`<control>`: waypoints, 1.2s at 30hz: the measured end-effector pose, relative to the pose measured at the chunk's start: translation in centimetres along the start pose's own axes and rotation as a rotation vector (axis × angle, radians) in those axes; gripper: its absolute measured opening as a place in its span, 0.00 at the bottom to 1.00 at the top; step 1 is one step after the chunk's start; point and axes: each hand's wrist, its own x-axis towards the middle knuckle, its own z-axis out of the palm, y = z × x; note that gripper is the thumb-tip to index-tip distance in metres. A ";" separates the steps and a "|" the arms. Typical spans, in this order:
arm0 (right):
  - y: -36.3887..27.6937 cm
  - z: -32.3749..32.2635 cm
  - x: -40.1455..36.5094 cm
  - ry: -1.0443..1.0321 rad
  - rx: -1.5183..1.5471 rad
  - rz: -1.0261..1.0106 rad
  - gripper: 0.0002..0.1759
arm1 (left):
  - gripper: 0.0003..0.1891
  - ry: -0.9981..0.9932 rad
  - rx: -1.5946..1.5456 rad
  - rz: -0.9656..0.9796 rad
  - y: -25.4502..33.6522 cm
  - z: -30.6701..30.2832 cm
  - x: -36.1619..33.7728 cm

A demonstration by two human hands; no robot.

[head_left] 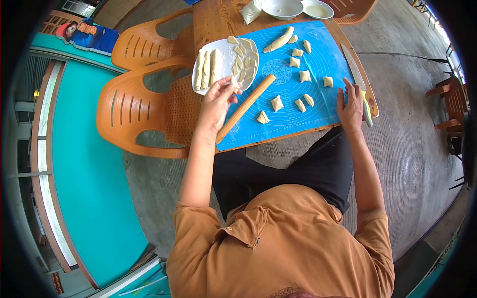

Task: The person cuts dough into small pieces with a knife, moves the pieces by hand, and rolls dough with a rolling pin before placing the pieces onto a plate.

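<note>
We list: small pale dough piece (pixel 235 84), pinched in left hand (pixel 217 103); right hand (pixel 351 107), loosely spread, beside green-handled steel knife (pixel 359 81); brown wooden rolling pin (pixel 246 109), right of left hand.

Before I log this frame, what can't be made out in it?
In the head view:
- Round silver metal bowl: far rim, cut off by the top edge.
- Small pale dough piece: full shape, partly hidden by the left hand.
- Flat blue printed mat: fine print, too small to read.
</note>
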 end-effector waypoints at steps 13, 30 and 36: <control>-0.1 -0.1 -0.1 -0.018 -0.048 0.024 0.16 | 0.18 0.294 1.051 0.390 0.8 -2.5 15.3; -0.4 -0.3 0.1 -0.012 -0.009 0.022 0.15 | 0.18 0.503 1.452 0.329 -1.0 -5.3 22.9; -0.3 -0.2 0.0 -0.053 0.010 0.066 0.14 | 0.17 0.501 1.448 0.342 -1.2 -5.1 23.2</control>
